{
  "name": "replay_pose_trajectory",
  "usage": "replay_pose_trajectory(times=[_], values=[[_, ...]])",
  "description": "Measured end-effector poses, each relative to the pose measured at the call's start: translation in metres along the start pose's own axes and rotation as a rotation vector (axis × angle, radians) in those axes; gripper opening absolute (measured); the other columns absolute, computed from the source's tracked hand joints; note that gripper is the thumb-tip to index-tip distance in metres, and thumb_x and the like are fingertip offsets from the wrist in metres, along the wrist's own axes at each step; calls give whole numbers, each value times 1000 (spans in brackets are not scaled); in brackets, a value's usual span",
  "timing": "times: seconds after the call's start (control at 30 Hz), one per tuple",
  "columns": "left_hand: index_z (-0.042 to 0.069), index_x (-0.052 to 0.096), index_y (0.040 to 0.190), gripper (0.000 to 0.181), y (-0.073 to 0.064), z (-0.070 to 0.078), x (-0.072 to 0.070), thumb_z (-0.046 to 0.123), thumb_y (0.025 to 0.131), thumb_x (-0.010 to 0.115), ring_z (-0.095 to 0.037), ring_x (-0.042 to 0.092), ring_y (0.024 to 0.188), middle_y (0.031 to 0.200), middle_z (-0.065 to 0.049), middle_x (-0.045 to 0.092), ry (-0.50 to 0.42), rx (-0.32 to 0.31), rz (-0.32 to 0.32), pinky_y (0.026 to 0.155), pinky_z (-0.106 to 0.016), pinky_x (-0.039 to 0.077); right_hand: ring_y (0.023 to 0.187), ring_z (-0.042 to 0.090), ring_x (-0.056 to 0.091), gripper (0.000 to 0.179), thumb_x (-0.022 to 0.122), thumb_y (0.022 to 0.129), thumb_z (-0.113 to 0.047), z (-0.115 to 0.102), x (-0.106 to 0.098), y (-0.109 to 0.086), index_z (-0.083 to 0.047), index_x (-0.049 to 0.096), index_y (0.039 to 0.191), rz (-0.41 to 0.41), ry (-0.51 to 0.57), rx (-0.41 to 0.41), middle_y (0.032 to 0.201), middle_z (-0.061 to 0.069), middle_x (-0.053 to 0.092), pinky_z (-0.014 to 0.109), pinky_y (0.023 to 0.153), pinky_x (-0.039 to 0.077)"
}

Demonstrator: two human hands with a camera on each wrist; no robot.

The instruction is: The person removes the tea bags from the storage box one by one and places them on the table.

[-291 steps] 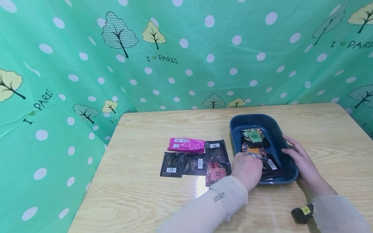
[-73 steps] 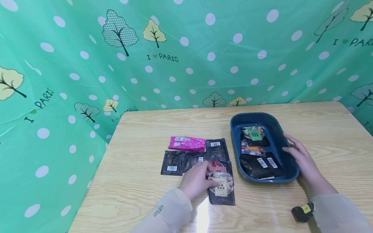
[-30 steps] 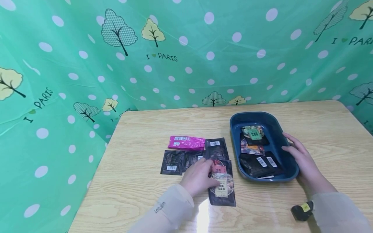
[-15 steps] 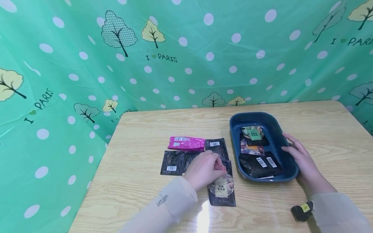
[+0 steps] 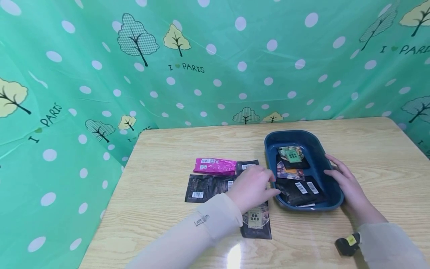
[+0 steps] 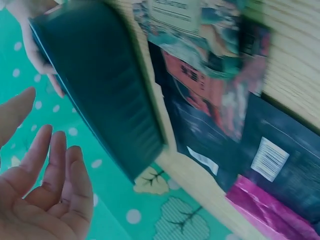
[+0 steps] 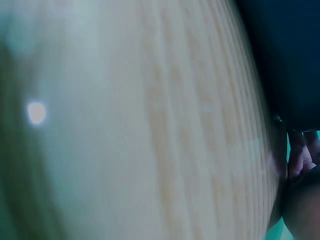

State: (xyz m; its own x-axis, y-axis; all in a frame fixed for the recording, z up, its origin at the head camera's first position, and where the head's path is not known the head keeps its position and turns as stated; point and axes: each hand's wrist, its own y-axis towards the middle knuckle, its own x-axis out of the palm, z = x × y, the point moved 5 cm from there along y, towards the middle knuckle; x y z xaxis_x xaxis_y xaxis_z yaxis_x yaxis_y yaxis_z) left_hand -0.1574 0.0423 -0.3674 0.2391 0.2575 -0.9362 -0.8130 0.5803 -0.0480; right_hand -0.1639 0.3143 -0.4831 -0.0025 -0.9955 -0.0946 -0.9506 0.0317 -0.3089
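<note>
My left hand [image 5: 253,186] hovers at the left rim of a dark blue bin [image 5: 317,149], fingers loose and holding nothing; the left wrist view shows its relaxed fingers [image 6: 75,195]. My right hand [image 5: 346,183] holds the bin's right rim, thumb and finger over the edge. Inside lie a green-labelled tea sachet [image 5: 293,156], an orange-labelled sachet [image 5: 290,172] and black barcoded sachets [image 5: 297,190]. A cream-labelled oolong tea sachet [image 5: 256,223] lies below my left wrist, overlapping a red-labelled sachet [image 6: 190,75], which the left hand hides in the head view.
Left of the bin, a pink packet [image 5: 215,166] lies above black sachets [image 5: 198,188], with another black sachet [image 5: 246,165] partly behind the left hand. A black device with a yellow label [image 5: 347,244] is at the right cuff. A green patterned curtain [image 5: 215,74] hangs behind the wooden table [image 5: 161,224].
Earlier my left hand reached into the bin, then laid the cream-labelled sachet over the red-labelled one. It has let go and moved up and right to the bin. The right hand stays.
</note>
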Motion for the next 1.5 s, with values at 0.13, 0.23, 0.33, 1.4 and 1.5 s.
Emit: replay_pose_trajectory(times=[0.13,0.23,0.33,1.4,1.5], values=[[18,72,111,31,7,13,3,42,92,69,-7,59,99,107,6,70,61,66,16,89,-18,50,138,32,25,58,51,103,-39,-1,0,0,-45,25,154,-8,14,-6,163,10,11,9,78,45],[20,72,113,31,11,22,7,43,92,68,-8,61,101,111,7,71,115,112,23,91,-19,50,141,37,19,58,49,103,-41,-1,1,0,-46,23,154,-6,-27,6,166,12,5,10,79,44],[21,73,113,30,15,28,11,42,93,68,-7,62,100,111,8,71,168,149,25,89,-18,51,144,41,15,57,45,104,-43,-2,1,-1,-48,19,154,-3,-77,17,167,15,0,20,98,43],[30,74,94,32,46,46,56,59,80,74,-3,64,82,92,14,73,393,65,-6,71,-23,51,142,39,19,57,48,103,-41,-3,2,0,-46,22,154,-11,-50,-4,167,14,2,8,77,43],[31,74,92,32,47,47,59,60,78,76,-3,64,79,89,14,73,393,54,-21,69,-24,47,142,42,19,56,45,104,-43,-3,2,0,-46,20,154,-6,-88,-6,166,16,2,10,80,44]])
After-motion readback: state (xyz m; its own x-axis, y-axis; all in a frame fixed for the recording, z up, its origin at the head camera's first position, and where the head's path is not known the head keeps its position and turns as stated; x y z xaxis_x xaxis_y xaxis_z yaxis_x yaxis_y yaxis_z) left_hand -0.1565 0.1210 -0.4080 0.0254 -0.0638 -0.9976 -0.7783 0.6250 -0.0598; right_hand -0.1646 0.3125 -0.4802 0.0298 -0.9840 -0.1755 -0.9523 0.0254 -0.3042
